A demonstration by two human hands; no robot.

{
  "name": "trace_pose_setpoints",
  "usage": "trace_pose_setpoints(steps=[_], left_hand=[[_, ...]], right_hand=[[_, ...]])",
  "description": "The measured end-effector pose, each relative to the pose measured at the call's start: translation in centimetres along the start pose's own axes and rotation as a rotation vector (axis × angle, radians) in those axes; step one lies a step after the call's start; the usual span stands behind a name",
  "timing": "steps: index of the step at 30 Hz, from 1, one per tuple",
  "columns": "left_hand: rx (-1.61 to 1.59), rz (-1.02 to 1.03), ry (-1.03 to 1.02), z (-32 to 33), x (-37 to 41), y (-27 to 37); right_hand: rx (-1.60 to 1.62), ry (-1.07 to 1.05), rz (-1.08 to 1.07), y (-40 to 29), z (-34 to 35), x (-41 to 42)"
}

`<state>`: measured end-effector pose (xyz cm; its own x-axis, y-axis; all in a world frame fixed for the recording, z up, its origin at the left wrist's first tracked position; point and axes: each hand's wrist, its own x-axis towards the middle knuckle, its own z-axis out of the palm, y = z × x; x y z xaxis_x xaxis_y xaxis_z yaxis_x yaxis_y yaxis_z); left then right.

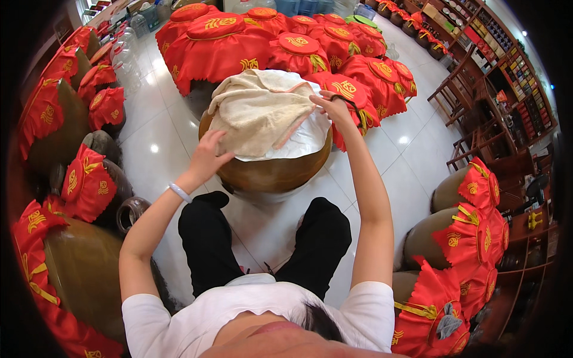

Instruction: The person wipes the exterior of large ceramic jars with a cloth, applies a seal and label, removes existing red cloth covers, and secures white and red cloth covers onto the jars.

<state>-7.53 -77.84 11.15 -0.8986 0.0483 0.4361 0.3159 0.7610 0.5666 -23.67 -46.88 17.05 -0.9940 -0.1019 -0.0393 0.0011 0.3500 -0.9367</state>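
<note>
A large brown glazed jar point(268, 174) stands on the floor in front of my knees. White plastic sheeting point(309, 141) covers its top, its edge hanging a little over the rim. On the sheeting lies a rumpled cream cloth point(255, 112) with a pinkish edge. At the cloth's lower left side is my left hand point(208, 154), fingers spread and nothing seen in its grasp. My right hand point(333, 107) reaches the cloth's right corner with its fingertips; whether they pinch the fabric is unclear.
Jars under red covers point(224, 49) with yellow lettering crowd the floor behind the large jar. More covered jars line the left point(85, 183) and right point(470, 232). Clear plastic bottles point(125, 67) stand at the upper left; wooden chairs point(461, 85) and shelves point(515, 67) are on the right.
</note>
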Motion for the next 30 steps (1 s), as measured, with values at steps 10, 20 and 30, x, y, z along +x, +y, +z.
trace_pose_setpoints(steps=[10, 20, 30], left_hand=[[0.079, 0.162, -0.032, 0.3, 2.4, -3.0], [-0.424, -0.084, 0.351, -9.4, 15.7, 1.0], [-0.577, -0.130, -0.178, -4.6, 13.4, 3.9]], right_hand=[[0.061, 0.031, -0.214, 2.2, 1.2, 4.9], [0.352, 0.072, -0.084, -5.8, -1.8, 5.6], [0.356, -0.211, 0.223, -0.4, -2.9, 0.5]])
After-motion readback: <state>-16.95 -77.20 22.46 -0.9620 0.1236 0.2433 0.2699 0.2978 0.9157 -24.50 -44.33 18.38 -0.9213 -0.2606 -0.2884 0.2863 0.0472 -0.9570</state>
